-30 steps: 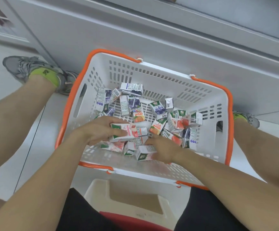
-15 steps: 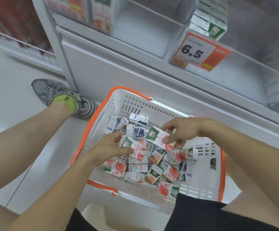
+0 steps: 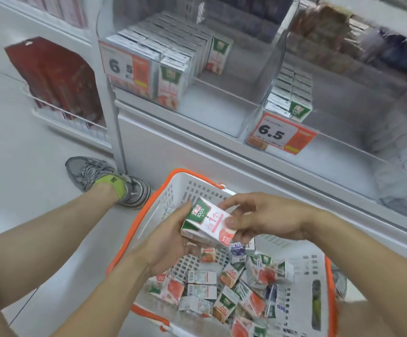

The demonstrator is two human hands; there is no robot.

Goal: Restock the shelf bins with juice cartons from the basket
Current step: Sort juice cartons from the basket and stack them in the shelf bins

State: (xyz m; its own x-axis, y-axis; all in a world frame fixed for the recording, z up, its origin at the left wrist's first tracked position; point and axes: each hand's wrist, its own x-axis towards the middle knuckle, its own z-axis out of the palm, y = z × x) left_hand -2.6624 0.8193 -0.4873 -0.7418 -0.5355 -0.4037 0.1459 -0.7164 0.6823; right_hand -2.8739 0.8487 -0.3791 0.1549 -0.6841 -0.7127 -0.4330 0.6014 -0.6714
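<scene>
I now have both hands, left hand and right hand, clamped on stacked cartons, lifted above the basket; view up, shelf bin next.

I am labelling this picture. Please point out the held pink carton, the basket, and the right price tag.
pink carton (image 3: 209, 222), head view, its front face.
basket (image 3: 163, 190), head view, orange rim at far left.
right price tag (image 3: 271, 135), head view, the printed digits.
</scene>
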